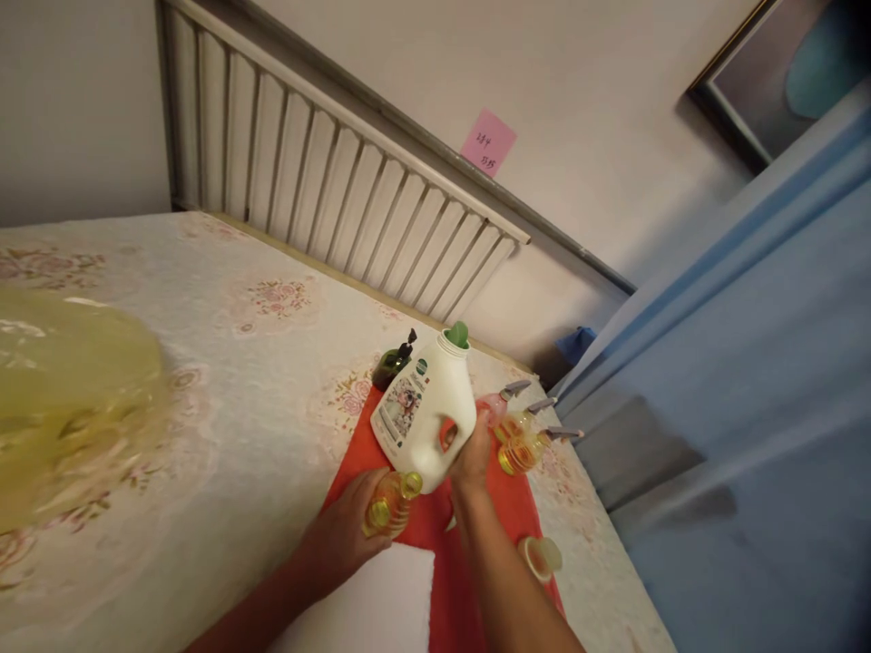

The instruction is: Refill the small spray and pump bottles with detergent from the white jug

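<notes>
My left hand (350,521) is closed around a small clear bottle of yellow liquid (391,504), its neck uncovered and tilted toward the right. In my right hand (473,458) is the handle of a big white detergent jug (435,390), with a finger showing through the handle hole. The jug leans over the red cloth (469,580), and a green spout (457,334) shows in its uncapped mouth. Its opening is apart from the small bottle. On the cloth's right edge lies a pale green cap (541,557). A folded white towel or paper (381,603) lies below my left hand.
Beyond my right hand stand spray bottles with pink (493,408), yellow (513,424) and orange-yellow liquid (521,452). A dark pump bottle (391,365) is behind the jug. A translucent yellow basin (74,408) occupies the left. Radiator (327,172) and blue curtain (735,381) border the flowered tablecloth.
</notes>
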{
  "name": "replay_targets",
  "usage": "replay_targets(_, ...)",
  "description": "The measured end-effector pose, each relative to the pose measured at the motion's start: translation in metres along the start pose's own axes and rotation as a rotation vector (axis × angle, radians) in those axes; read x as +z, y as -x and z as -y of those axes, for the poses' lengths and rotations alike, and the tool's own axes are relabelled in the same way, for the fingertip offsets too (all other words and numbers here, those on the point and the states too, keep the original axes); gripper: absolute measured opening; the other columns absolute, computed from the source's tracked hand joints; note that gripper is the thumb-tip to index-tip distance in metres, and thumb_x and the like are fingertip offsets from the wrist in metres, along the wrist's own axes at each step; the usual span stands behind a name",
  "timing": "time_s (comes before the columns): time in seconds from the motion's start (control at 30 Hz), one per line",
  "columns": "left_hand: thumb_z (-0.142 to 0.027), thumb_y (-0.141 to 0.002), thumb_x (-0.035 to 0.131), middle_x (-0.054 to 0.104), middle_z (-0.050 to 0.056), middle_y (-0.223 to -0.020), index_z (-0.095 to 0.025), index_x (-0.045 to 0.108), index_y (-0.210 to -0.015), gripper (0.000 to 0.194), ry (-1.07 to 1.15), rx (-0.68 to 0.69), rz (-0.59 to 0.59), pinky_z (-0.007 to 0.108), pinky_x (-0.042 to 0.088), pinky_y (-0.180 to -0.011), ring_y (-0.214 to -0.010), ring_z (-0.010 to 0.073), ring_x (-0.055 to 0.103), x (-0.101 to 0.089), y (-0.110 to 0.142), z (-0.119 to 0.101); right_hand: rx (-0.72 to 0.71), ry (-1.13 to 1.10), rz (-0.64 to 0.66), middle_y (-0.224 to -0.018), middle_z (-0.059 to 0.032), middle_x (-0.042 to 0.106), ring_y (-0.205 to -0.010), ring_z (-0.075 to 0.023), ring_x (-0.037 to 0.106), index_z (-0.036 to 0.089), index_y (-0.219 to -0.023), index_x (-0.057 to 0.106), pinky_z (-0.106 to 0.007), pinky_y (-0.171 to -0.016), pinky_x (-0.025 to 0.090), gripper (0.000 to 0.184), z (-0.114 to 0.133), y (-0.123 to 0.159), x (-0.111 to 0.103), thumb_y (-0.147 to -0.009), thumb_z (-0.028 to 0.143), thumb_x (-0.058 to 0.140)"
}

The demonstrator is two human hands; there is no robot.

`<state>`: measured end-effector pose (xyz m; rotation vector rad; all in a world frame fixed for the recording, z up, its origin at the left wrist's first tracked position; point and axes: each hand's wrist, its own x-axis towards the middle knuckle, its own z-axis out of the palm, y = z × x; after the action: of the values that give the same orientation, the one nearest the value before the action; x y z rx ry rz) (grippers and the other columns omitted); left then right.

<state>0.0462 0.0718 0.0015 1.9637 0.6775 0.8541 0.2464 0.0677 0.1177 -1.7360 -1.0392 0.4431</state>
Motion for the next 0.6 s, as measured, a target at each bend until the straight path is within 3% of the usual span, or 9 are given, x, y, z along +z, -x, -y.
replay_targets(0.1,-0.023,-0.069,0.072,0.054,0.006,-0.135,-0.038,0.035,-0.140,0.082,0.017,0.011,0.009,0.054,0.046,-0.106,-0.125,0.0375,0.052,-0.002,0.000,-0.003,0.056,-0.032,-0.155,-0.050,-0.0006,0.046,-0.048,-0.0155,0.047,0.026,-0.063,0.037,-0.029,-0.052,0.044,0.068,-0.010,0.007,0.009,-0.089,0.068,-0.010)
replay_targets(0.2,-0.024,-0.070,0.072,0.054,0.007,-0.136,-0.033,0.037,-0.139,0.078,0.030,-0.005,0.017,0.053,0.045,-0.106,-0.126,0.0374,0.051,-0.003,0.000,-0.005,0.059,0.011,-0.172,-0.062,-0.0032,0.057,-0.059,-0.0169,0.054,0.024,-0.068,0.044,-0.029,-0.059,0.046,0.062,-0.019,0.008,-0.001,-0.094,0.064,0.005)
replay_targets(0.3,-0.026,-0.071,0.072,0.054,0.007,-0.137,-0.030,0.039,-0.138,0.075,0.033,-0.014,0.024,0.051,0.045,-0.106,-0.126,0.0372,0.051,-0.005,-0.001,-0.006,0.060,0.115,-0.130,-0.070,-0.0016,0.061,-0.068,-0.0167,0.056,0.023,-0.071,0.049,-0.027,-0.064,0.045,0.045,-0.029,0.009,-0.031,-0.093,0.057,0.029)
replay_targets(0.4,-0.029,-0.071,0.073,0.055,0.008,-0.136,-0.028,0.040,-0.139,0.075,0.038,-0.011,0.028,0.049,0.046,-0.105,-0.125,0.0364,0.052,-0.005,-0.002,-0.007,0.095,0.256,-0.041,-0.065,0.0008,0.059,-0.066,-0.0162,0.054,0.022,-0.067,0.054,-0.027,-0.064,0.042,0.030,-0.043,0.021,-0.067,-0.084,0.045,0.049)
replay_targets(0.5,-0.029,-0.072,0.072,0.053,0.010,-0.138,-0.026,0.038,-0.141,0.076,0.024,-0.006,0.008,0.047,0.046,-0.106,-0.126,0.0339,0.052,-0.005,-0.002,-0.006,0.159,0.397,0.025,-0.059,0.0021,0.057,-0.060,-0.0157,0.052,0.021,-0.062,0.055,-0.027,-0.059,0.037,0.024,-0.060,0.045,-0.098,-0.076,0.039,0.060)
replay_targets(0.6,-0.028,-0.071,0.073,0.051,0.013,-0.140,-0.024,0.034,-0.143,0.082,-0.014,-0.010,-0.010,0.047,0.043,-0.108,-0.128,0.0334,0.051,-0.005,-0.001,-0.004,0.242,0.501,0.050,-0.059,0.0016,0.059,-0.059,-0.0163,0.053,0.020,-0.063,0.058,-0.027,-0.057,0.033,0.026,-0.075,0.073,-0.115,-0.074,0.042,0.065)
